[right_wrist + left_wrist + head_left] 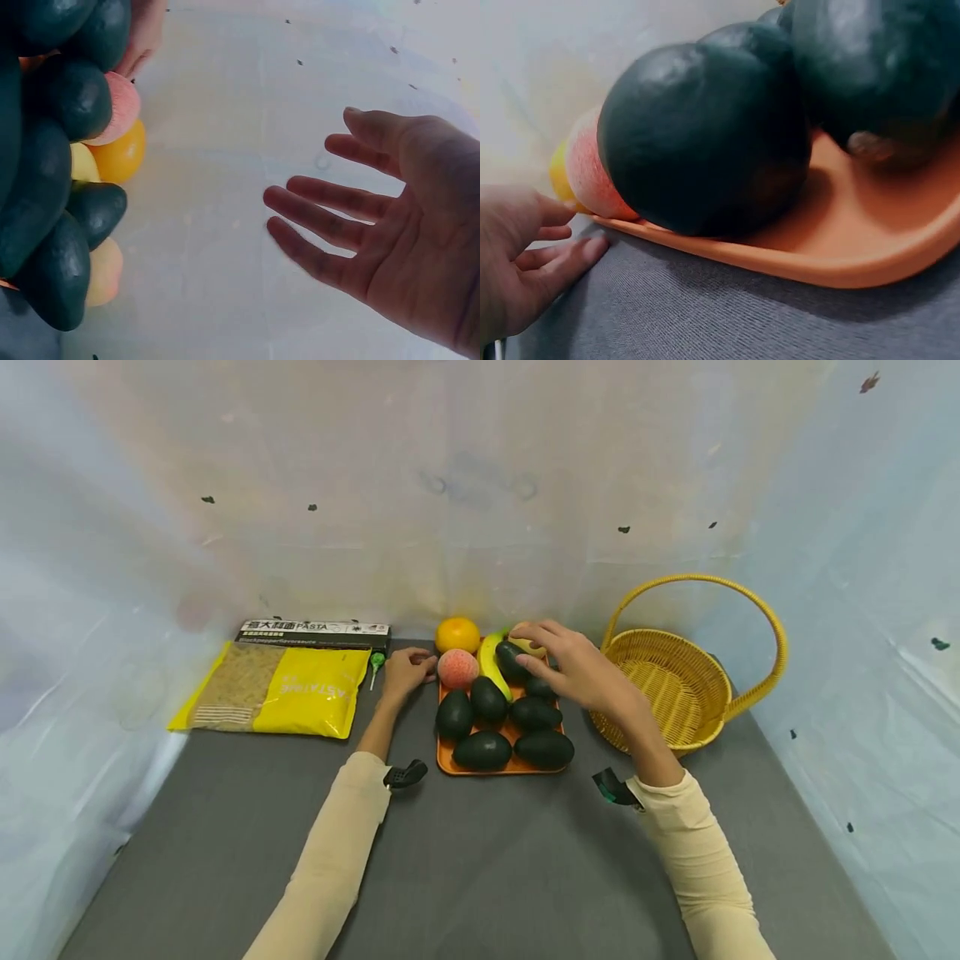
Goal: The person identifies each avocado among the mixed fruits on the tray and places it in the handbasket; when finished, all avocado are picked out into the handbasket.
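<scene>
On the grey table lies an orange tray (501, 770) bearing several dark green avocados (482, 750), a yellow banana (489, 664) and a reddish peach (457, 668). An orange (457, 635) sits at its far left corner. My left hand (407, 672) is low beside the tray's left edge, its fingertips near the peach, holding nothing. Over the tray's right side hovers my right hand (581, 670), fingers spread and nothing in them, as the right wrist view also shows. It partly covers a pale yellow-pink fruit (105, 271) at the back.
A yellow wicker basket (705, 706) with a tall handle stands right of the tray. To the left lie a yellow pasta bag (315, 693), a dark pasta box (315, 633) behind it, and a green-wrapped lollipop (377, 662). Pale sheeting (480, 543) hangs behind the table.
</scene>
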`<state>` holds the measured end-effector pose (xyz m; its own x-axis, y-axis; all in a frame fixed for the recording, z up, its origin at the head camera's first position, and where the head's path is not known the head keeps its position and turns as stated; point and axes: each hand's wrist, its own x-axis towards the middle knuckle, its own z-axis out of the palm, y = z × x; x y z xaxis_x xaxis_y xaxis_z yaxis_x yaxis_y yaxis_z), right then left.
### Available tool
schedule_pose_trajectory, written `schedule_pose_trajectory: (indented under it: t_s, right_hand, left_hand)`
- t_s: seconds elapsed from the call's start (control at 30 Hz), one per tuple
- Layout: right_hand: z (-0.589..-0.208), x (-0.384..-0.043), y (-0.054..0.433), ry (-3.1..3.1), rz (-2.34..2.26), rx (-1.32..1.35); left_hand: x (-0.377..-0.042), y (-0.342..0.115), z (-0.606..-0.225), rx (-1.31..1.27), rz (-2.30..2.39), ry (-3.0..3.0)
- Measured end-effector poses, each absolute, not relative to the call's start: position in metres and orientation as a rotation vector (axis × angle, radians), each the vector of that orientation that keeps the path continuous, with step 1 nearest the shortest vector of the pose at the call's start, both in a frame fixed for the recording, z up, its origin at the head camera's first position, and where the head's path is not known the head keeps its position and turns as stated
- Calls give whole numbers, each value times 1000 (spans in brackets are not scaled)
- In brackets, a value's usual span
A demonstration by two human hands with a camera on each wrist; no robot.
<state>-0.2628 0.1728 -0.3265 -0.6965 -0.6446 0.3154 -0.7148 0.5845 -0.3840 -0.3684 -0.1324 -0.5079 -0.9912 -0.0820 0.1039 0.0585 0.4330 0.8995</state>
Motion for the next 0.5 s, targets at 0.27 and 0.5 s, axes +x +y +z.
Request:
schedule_pose_trajectory:
  t_s: [0.27, 0.5]
  right_hand:
    - [-322, -265, 182, -2670, 786, 1151]
    - [-321, -274, 195, -2699, 813, 1162]
  left_hand:
    - [-374, -129, -530, -2, -1351, -2563]
    - [-376, -123, -536, -5, -1238, -2512]
